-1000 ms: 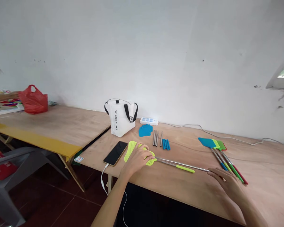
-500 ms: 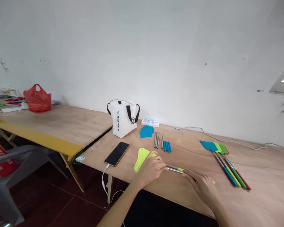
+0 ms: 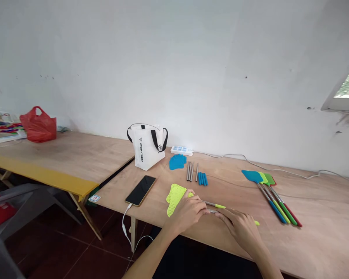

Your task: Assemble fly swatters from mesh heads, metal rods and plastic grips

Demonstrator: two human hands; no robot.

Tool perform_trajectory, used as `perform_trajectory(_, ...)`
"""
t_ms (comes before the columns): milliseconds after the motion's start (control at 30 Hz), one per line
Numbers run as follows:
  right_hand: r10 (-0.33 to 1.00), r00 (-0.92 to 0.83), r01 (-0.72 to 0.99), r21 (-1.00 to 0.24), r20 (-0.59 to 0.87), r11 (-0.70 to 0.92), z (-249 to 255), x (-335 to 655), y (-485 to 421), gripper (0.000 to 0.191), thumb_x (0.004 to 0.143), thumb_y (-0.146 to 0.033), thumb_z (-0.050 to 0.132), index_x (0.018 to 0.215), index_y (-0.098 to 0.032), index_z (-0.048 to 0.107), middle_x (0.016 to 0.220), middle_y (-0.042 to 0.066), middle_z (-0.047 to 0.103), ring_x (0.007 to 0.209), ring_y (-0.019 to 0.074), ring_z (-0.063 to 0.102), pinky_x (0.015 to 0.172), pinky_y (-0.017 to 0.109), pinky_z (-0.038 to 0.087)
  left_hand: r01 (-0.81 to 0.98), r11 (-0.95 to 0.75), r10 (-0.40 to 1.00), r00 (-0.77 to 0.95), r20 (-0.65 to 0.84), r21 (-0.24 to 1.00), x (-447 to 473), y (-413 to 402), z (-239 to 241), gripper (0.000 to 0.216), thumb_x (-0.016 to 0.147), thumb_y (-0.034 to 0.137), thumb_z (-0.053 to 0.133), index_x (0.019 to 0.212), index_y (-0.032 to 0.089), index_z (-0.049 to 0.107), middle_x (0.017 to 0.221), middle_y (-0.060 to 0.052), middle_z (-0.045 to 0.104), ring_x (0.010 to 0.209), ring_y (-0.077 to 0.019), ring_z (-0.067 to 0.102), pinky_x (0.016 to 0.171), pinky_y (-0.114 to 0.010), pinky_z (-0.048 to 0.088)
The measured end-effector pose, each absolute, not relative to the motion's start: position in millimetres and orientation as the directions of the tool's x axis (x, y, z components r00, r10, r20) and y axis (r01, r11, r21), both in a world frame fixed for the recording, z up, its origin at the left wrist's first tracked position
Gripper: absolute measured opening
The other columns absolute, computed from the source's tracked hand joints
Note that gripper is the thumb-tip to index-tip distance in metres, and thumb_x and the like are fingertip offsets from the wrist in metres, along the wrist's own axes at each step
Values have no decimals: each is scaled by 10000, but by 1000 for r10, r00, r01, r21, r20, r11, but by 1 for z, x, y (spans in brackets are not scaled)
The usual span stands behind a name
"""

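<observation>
My left hand [image 3: 189, 209] is closed on a yellow fly swatter at its neck, just beside the perforated head [image 3: 174, 205]. My right hand [image 3: 240, 226] wraps the same swatter farther along, covering most of its handle. Between the hands shows a short piece of metal rod [image 3: 212, 211]. Another yellow swatter lies under or behind it; its rod [image 3: 208, 203] and yellow grip [image 3: 220, 206] pass behind my fingers, and the two heads overlap. A yellow handle end [image 3: 256, 223] sticks out past my right hand; which swatter it belongs to I cannot tell.
Assembled fly swatters [image 3: 275, 197] lie side by side at right. Blue swatter heads [image 3: 177, 161], metal tubes [image 3: 190, 171] and blue grips [image 3: 203, 178] lie beyond my hands. A charging phone [image 3: 140, 190], white bag [image 3: 148, 151] and power strip [image 3: 182, 150] are also on the table.
My hands are closer together, the right having slid left, so less rod shows between them. The held swatter's head has shifted slightly, and a second yellow head edge shows behind it. The view has turned slightly right.
</observation>
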State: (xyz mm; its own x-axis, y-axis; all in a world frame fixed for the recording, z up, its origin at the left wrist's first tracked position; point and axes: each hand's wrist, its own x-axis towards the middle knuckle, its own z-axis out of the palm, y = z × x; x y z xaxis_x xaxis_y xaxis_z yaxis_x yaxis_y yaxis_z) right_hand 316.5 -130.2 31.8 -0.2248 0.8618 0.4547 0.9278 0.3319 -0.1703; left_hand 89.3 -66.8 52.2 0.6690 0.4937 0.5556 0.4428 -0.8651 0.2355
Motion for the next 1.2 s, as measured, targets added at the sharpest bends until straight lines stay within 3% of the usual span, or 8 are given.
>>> perform_trajectory(233, 908, -226, 941, -164, 353, 297, 25, 315, -131, 419, 1042, -539, 366, 954, -323, 714, 880, 6, 783, 759, 229, 738, 593, 270, 455, 435, -831, 554, 706, 441, 346, 88, -62, 47, 347, 1044, 377, 539, 783, 207, 690, 753, 24, 715, 729, -136, 618, 993, -359, 364)
perform_trajectory(400, 918, -231, 943, -158, 321, 292, 16, 330, -123, 441, 1042, -517, 351, 915, -317, 723, 823, 15, 775, 735, 238, 730, 584, 281, 443, 448, -823, 564, 723, 400, 349, 78, -53, 43, 311, 1044, 375, 543, 846, 244, 743, 804, 20, 738, 817, -157, 635, 988, -369, 351)
perform_trajectory(600, 891, -140, 945, -210, 431, 250, 13, 392, -117, 535, 1024, -584, 335, 864, -285, 748, 846, 65, 764, 809, 234, 712, 718, 325, 499, 551, -763, 647, 641, 413, 339, 46, -29, 46, 339, 1034, 420, 549, 831, 259, 769, 909, 5, 756, 927, -181, 623, 991, -390, 349)
perform_trajectory(833, 874, -192, 930, -203, 446, 307, 10, 404, -113, 500, 1030, -572, 368, 870, -289, 749, 861, 43, 753, 805, 219, 689, 789, 358, 492, 508, -799, 600, 646, 471, 321, 46, -30, 51, 307, 1029, 369, 576, 812, 235, 748, 852, 22, 745, 874, -153, 622, 957, -381, 341)
perform_trajectory(933, 834, -195, 930, -174, 516, 324, 2, 432, -112, 466, 1014, -570, 396, 917, -304, 766, 943, 41, 773, 877, 230, 695, 820, 371, 489, 515, -806, 588, 645, 487, 292, 37, -30, 57, 265, 1018, 325, 605, 809, 237, 742, 834, 39, 749, 844, -139, 618, 970, -377, 324)
perform_trajectory(1067, 783, -129, 965, -104, 608, 239, -17, 491, -118, 542, 969, -624, 344, 893, -338, 798, 1041, 42, 785, 970, 283, 692, 864, 443, 481, 535, -783, 619, 623, 479, 316, 16, -25, 63, 283, 1034, 329, 572, 835, 244, 754, 853, 31, 753, 889, -152, 617, 960, -378, 313)
perform_trajectory(1200, 812, -43, 980, -135, 582, 149, -27, 520, -124, 587, 944, -666, 320, 904, -349, 812, 1067, 25, 784, 1010, 281, 700, 875, 445, 483, 554, -767, 639, 612, 467, 324, 10, -23, 64, 323, 1043, 334, 545, 818, 238, 756, 853, 22, 747, 913, -160, 626, 967, -383, 319)
